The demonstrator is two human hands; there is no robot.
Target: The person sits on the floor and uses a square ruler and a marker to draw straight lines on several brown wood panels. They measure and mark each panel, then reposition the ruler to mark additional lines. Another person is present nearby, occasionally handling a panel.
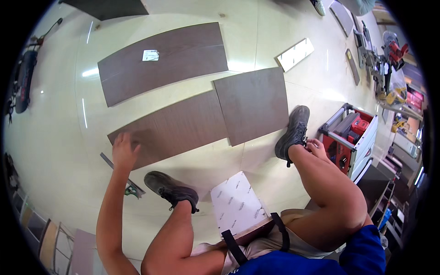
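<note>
My left hand [123, 149] lies on the left end of a long brown wood-grain panel [178, 123], its fingers apart at the panel's edge. A second brown panel [252, 105] overlaps or abuts that panel's right end. My right hand [316, 149] is down beside my right ankle, partly behind the leg. Its fingers are curled, and whatever may be in them is hidden. By my left forearm lies a thin metal ruler [107, 159]; a small green tool [134, 189] sits on the arm's other side, perhaps joined to it.
Farther off lies another brown panel [162, 62] with a white label. A narrow white-faced board [294, 54] is at upper right. Between my legs sits a white-covered board [236, 201]. A toolbox [350, 135] with red tools stands right; a black tool [26, 82] lies far left.
</note>
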